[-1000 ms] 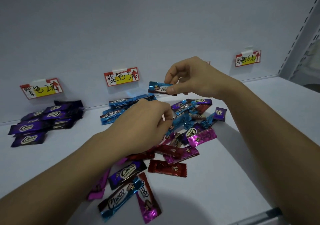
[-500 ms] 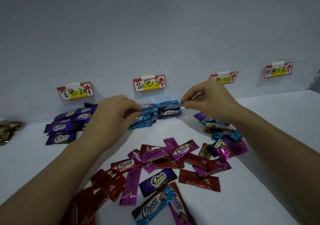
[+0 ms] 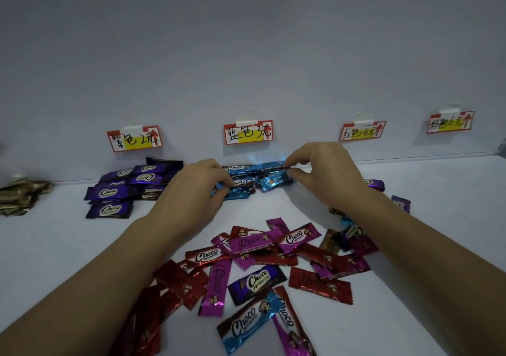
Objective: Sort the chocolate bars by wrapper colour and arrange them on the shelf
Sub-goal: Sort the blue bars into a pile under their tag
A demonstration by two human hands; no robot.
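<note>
Head view: white flat shelf [image 3: 68, 246] against a pale back wall; small stack of blue foil-wrapped chocolate bars [image 3: 247, 176] at far centre, just below red-and-yellow paper tag with blue-colour writing [image 3: 247, 132]; left hand [image 3: 197, 188] curled, thumb and forefinger pinching left end of the stack's near bar; right hand [image 3: 325, 175] curled, fingertips pinching right end of the stack's top bar; probably squaring up the stack.

Purple foil bar pile [image 3: 123, 188] far left under purple-colour tag [image 3: 134, 138]; crumpled gold wrappers [image 3: 19, 194] at far-left edge; unsorted heap of red, magenta, purple and blue bars [image 3: 273, 260] near centre, between the forearms; red-colour tag [image 3: 361, 130] and pink-colour tag [image 3: 450, 121] far right on the wall.

Handling, as judgement: light, thin, likely brittle inside; foil slick and crinkly, prone to sliding off a stack; best taken by crimped end seals or lightly across the flat faces; no squeezing mid-bar.
</note>
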